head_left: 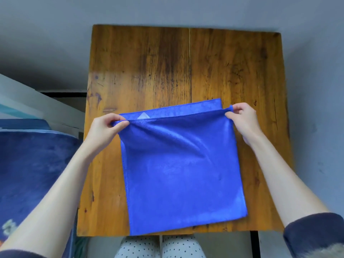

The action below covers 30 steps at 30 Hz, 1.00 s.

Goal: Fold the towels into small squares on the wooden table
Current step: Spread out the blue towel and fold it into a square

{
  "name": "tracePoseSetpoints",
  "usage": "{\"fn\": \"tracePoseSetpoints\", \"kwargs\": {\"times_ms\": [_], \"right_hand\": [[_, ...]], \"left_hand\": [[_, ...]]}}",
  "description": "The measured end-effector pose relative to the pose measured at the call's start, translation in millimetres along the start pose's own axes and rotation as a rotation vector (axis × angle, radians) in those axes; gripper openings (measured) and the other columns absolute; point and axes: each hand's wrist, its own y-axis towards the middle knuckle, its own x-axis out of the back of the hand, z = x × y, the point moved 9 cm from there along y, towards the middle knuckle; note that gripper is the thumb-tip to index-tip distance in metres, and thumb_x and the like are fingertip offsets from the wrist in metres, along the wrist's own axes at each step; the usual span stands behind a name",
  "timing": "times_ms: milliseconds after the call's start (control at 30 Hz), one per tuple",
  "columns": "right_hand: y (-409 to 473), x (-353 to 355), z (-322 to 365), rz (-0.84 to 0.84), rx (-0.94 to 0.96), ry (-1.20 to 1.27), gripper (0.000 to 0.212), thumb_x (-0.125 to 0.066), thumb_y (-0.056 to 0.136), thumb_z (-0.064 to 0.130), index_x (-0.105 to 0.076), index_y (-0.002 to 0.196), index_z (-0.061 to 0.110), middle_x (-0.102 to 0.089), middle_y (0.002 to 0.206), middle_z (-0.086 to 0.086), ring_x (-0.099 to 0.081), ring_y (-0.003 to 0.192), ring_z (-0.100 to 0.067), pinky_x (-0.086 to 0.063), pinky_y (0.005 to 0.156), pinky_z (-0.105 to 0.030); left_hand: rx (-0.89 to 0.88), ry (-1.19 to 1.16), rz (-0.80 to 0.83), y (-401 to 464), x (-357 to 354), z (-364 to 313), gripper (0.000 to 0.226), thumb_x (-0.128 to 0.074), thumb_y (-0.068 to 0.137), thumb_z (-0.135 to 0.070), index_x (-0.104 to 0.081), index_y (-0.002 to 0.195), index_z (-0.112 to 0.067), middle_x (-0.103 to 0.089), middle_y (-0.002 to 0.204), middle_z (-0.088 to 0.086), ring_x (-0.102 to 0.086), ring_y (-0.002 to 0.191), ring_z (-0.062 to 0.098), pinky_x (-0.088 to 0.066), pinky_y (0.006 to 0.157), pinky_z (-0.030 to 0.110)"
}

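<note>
A blue towel lies on the near half of the wooden table, doubled over with its fold at the table's front edge. The upper layer's far edge is raised slightly, and the lower layer shows as a strip behind it with a small white label. My left hand pinches the upper layer's far left corner. At the far right corner, my right hand pinches the same layer. Both forearms reach in from the bottom corners.
A dark blue blanket covers a bed on the left, close beside the table. Grey floor surrounds the table on the far and right sides. My knees in dotted trousers sit under the front edge.
</note>
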Motion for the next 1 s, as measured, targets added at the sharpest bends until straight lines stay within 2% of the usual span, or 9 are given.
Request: {"fn": "tracePoseSetpoints", "kwargs": {"times_ms": [133,200,267,433,567,667,733,867,1000], "right_hand": [[7.8,-0.9,19.3,0.074,0.061,0.1,0.012,-0.065,0.084,0.008,-0.061,0.092,0.016,-0.061,0.082,0.002,-0.058,0.072,-0.005,-0.046,0.059,-0.013],[17.6,-8.1,25.1,0.1,0.06,0.125,0.011,-0.064,0.085,0.007,-0.063,0.08,0.017,-0.061,0.076,0.002,-0.056,0.064,-0.001,-0.043,0.054,-0.011],[30.3,-16.3,22.8,0.096,0.048,0.08,0.015,-0.063,0.085,0.007,-0.064,0.074,0.017,-0.06,0.074,0.001,-0.055,0.064,-0.003,-0.043,0.057,-0.013],[54.7,-26.6,15.2,-0.008,0.097,-0.155,0.003,-0.066,0.083,0.013,-0.066,0.081,0.015,-0.063,0.087,-0.004,-0.057,0.085,-0.015,-0.042,0.067,-0.021],[58.5,-32.8,21.6,-0.021,0.209,-0.34,0.002,-0.065,0.085,0.017,-0.066,0.084,0.015,-0.062,0.101,-0.006,-0.055,0.088,-0.014,-0.036,0.073,-0.02],[58.2,-38.5,23.0,0.018,0.256,-0.416,0.005,-0.065,0.086,0.016,-0.066,0.088,0.012,-0.055,0.107,-0.006,-0.052,0.088,-0.014,-0.033,0.074,-0.017],[59.4,-42.3,21.8,0.054,0.262,-0.458,0.01,-0.065,0.086,0.015,-0.066,0.094,0.009,-0.053,0.107,-0.007,-0.049,0.089,-0.015,-0.033,0.077,-0.019],[61.1,-45.8,20.5,0.084,0.231,-0.482,0.011,-0.064,0.087,0.018,-0.063,0.095,0.01,-0.055,0.103,-0.006,-0.048,0.09,-0.016,-0.035,0.076,-0.025],[61.5,-41.6,14.7,0.092,0.15,-0.349,0.004,-0.062,0.088,0.016,-0.058,0.088,0.015,-0.056,0.092,-0.002,-0.05,0.088,-0.017,-0.037,0.064,-0.021]], "left_hand": [[-0.001,-0.031,-0.066,4.2,13.6,-2.3,0.008,-0.065,0.086,-0.019,-0.067,0.086,-0.012,-0.063,0.082,-0.002,-0.052,0.068,0.002,-0.038,0.056,0.006],[0.013,0.033,-0.084,13.4,13.0,5.1,0.008,-0.064,0.087,-0.019,-0.068,0.09,-0.013,-0.064,0.087,-0.001,-0.054,0.075,0.005,-0.04,0.061,0.01],[0.048,0.091,-0.084,24.2,7.7,18.2,0.011,-0.063,0.087,-0.019,-0.069,0.094,-0.012,-0.065,0.092,0.003,-0.054,0.08,0.011,-0.041,0.063,0.018],[0.134,0.251,-0.13,46.6,3.5,44.3,0.02,-0.066,0.085,-0.028,-0.066,0.093,-0.01,-0.059,0.09,0.006,-0.049,0.083,0.017,-0.035,0.07,0.026],[0.025,0.319,-0.139,56.3,1.1,39.0,0.018,-0.068,0.084,-0.023,-0.065,0.095,-0.009,-0.047,0.1,0.006,-0.045,0.09,0.017,-0.035,0.079,0.025],[0.005,0.355,-0.098,59.4,-4.8,44.5,0.021,-0.07,0.081,-0.019,-0.062,0.096,-0.007,-0.052,0.101,0.012,-0.049,0.092,0.025,-0.034,0.079,0.025],[0.013,0.37,-0.081,60.4,-7.1,47.6,0.023,-0.07,0.081,-0.019,-0.061,0.098,-0.007,-0.056,0.1,0.014,-0.05,0.095,0.028,-0.034,0.078,0.026],[-0.003,0.359,-0.056,60.5,-9.2,42.0,0.031,-0.07,0.081,-0.018,-0.056,0.108,-0.01,-0.053,0.095,0.01,-0.046,0.092,0.022,-0.034,0.076,0.027],[-0.028,0.4,-0.007,63.4,-12.8,38.1,0.025,-0.068,0.082,-0.02,-0.057,0.104,-0.015,-0.045,0.094,0.007,-0.04,0.095,0.023,-0.033,0.08,0.028]]}}
